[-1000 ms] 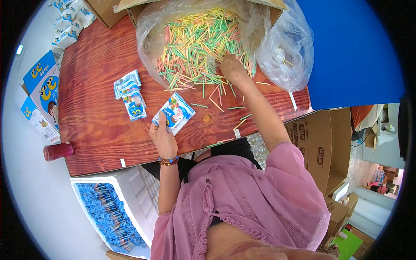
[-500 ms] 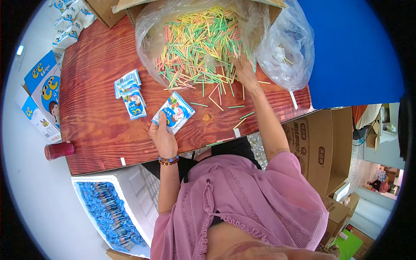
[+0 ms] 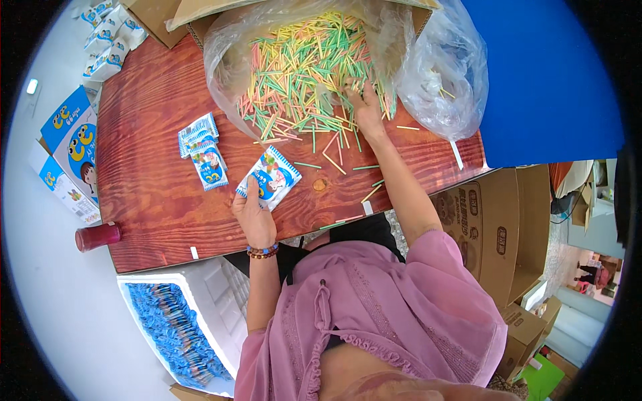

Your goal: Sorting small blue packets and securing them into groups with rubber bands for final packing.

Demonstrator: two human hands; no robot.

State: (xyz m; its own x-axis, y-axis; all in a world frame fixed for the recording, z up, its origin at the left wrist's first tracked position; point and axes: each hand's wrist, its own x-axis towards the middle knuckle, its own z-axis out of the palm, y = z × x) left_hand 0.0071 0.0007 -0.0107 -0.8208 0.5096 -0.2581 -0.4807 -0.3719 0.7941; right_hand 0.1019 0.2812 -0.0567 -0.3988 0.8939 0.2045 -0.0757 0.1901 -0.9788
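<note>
My left hand (image 3: 254, 212) is closed on the lower corner of a small blue and white packet (image 3: 276, 175), its thumb on top. Whether the packet has an opening, I cannot tell. At the near right edge of a heap of thin pink, yellow and green sticks (image 3: 304, 63), my right hand (image 3: 364, 112) reaches in with fingers apart, touching the sticks. No stick can be made out in its grip. The heap lies on a clear plastic bag (image 3: 224, 73) spilling from a cardboard box (image 3: 200, 9). Several similar packets (image 3: 205, 154) lie overlapped left of my left hand.
Loose sticks lie on the red wooden table (image 3: 147, 167). A jar with a pinkish-red body (image 3: 99, 236) is at its left edge. Below stands a white foam box (image 3: 231, 321) full of blue packets. Large cardboard boxes (image 3: 491, 230) are at the right, beside a blue surface (image 3: 548, 87).
My right hand has shifted slightly left along the heap, and its fingers now show spread. My left hand keeps hold of the packet. The whole view has shifted a little.
</note>
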